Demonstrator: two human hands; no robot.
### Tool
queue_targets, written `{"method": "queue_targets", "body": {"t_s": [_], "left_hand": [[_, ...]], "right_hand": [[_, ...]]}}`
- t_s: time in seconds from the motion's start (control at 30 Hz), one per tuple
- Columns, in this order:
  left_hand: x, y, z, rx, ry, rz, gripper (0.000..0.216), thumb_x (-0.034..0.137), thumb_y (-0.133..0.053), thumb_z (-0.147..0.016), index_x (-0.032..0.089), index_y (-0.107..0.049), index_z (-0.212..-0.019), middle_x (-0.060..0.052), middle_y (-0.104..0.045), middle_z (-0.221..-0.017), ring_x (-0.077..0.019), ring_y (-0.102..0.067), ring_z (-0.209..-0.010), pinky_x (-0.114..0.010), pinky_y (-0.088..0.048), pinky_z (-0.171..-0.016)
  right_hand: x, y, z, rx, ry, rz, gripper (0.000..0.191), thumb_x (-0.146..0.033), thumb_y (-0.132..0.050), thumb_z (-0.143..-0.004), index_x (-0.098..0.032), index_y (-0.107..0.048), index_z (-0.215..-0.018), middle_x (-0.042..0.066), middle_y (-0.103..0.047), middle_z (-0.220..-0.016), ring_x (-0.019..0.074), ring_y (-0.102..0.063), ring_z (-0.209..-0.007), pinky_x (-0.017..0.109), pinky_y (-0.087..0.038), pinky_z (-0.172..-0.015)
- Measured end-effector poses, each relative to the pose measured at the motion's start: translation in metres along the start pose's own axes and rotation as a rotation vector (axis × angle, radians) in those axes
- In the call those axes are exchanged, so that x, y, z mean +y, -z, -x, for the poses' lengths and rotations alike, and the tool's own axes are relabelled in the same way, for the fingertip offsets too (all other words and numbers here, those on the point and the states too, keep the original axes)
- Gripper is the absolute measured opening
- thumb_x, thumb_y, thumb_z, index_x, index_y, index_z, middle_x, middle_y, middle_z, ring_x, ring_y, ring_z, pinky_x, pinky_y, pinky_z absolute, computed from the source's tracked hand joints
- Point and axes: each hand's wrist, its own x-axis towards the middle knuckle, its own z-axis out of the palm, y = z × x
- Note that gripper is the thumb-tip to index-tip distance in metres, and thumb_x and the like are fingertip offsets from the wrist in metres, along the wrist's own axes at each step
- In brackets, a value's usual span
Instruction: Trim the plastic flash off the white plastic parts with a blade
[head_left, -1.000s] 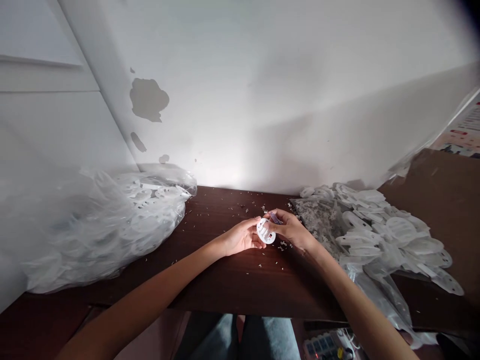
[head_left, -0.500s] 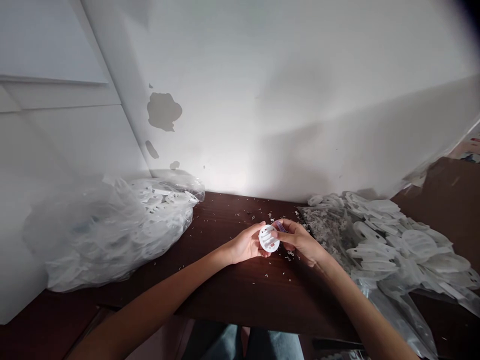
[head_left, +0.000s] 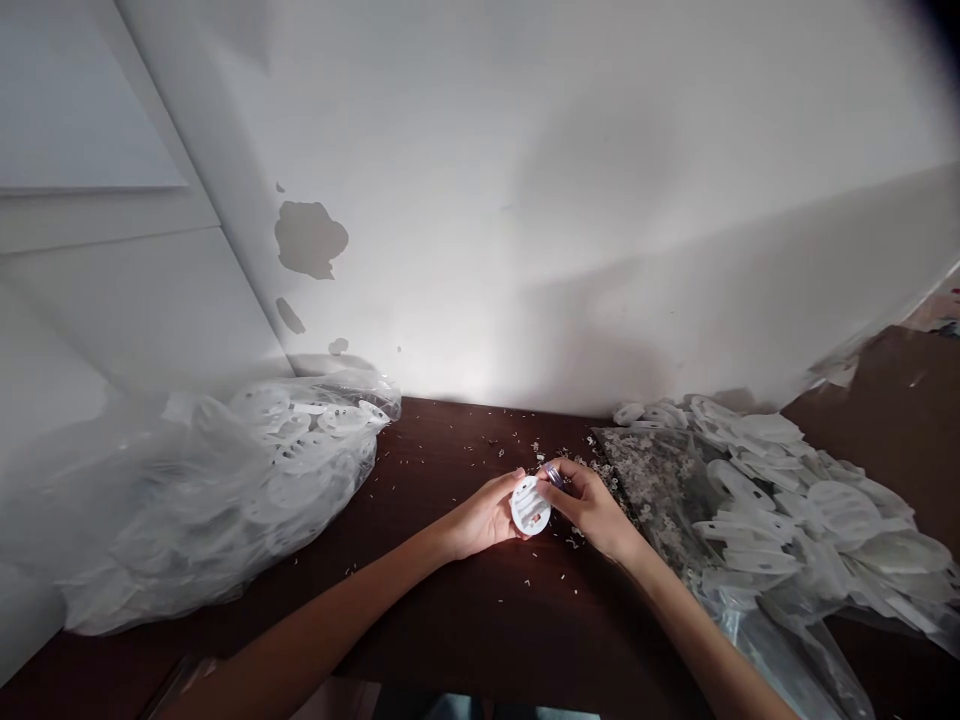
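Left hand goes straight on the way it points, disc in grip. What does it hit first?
Probably the right hand or the purple item in it, just beyond the disc. Depth is unclear from one view.

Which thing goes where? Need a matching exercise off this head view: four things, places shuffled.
Things:
1. round white plastic disc
2. small purple-tinted item
3. bulging clear plastic bag with white pieces inside
4. heap of white oval plastic pieces

Places:
A. in the right hand
B. right side of the dark brown tabletop
C. left side of the tabletop
D. in the left hand

Pairs: 1-D, 2-A, 3-C, 4-B
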Motion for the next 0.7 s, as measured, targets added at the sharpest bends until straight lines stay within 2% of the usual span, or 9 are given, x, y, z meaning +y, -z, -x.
{"method": "queue_targets", "body": {"t_s": [0.1,0.2,0.4,0.53,0.7], "left_hand": [[0.001,-0.003,0.001,0.036,-0.06,-0.064,0.056,0.067,-0.073,-0.088,0.015,-0.067,-0.108,-0.007,-0.066,-0.087,-0.0171,-0.064,-0.074,-0.027,-0.049,-0.062],[0.003,-0.007,0.003,0.098,-0.144,-0.191,0.052,0.064,-0.075,-0.087,0.016,-0.065,-0.105,-0.004,-0.066,-0.078,-0.0138,-0.06,-0.061,-0.025,-0.045,-0.054],[0.005,-0.014,0.005,0.181,-0.215,-0.306,0.048,0.062,-0.077,-0.085,0.017,-0.061,-0.091,0.0,-0.06,-0.064,-0.01,-0.05,-0.048,-0.022,-0.034,-0.044],[0.001,-0.016,0.006,0.263,-0.267,-0.339,0.041,0.053,-0.08,-0.084,0.019,-0.058,-0.087,0.004,-0.055,-0.062,-0.0084,-0.044,-0.048,-0.022,-0.031,-0.048],[0.004,-0.022,0.01,0.338,-0.378,-0.458,0.032,0.04,-0.083,-0.081,0.018,-0.059,-0.081,0.003,-0.05,-0.072,-0.0099,-0.04,-0.064,-0.023,-0.033,-0.06]], "right_hand": [[0.005,-0.002,0.001,0.018,-0.108,-0.144,0.044,-0.061,-0.079,-0.086,-0.021,-0.069,-0.099,0.001,-0.061,-0.084,0.0127,-0.046,-0.066,0.026,-0.035,-0.057],[0.01,-0.007,0.002,0.054,-0.171,-0.299,0.043,-0.058,-0.083,-0.083,-0.021,-0.067,-0.099,-0.002,-0.056,-0.08,0.0088,-0.037,-0.059,0.024,-0.026,-0.052],[0.009,-0.019,0.005,0.06,-0.179,-0.407,0.041,-0.054,-0.086,-0.082,-0.022,-0.067,-0.098,-0.004,-0.051,-0.078,0.0066,-0.03,-0.056,0.023,-0.023,-0.049],[0.009,-0.025,0.008,0.071,-0.184,-0.444,0.039,-0.052,-0.086,-0.082,-0.022,-0.068,-0.097,-0.004,-0.051,-0.078,0.006,-0.028,-0.055,0.023,-0.021,-0.048],[0.009,-0.031,0.012,0.075,-0.242,-0.506,0.038,-0.053,-0.085,-0.083,-0.023,-0.067,-0.098,-0.004,-0.048,-0.074,0.0059,-0.024,-0.053,0.023,-0.018,-0.047]]}}
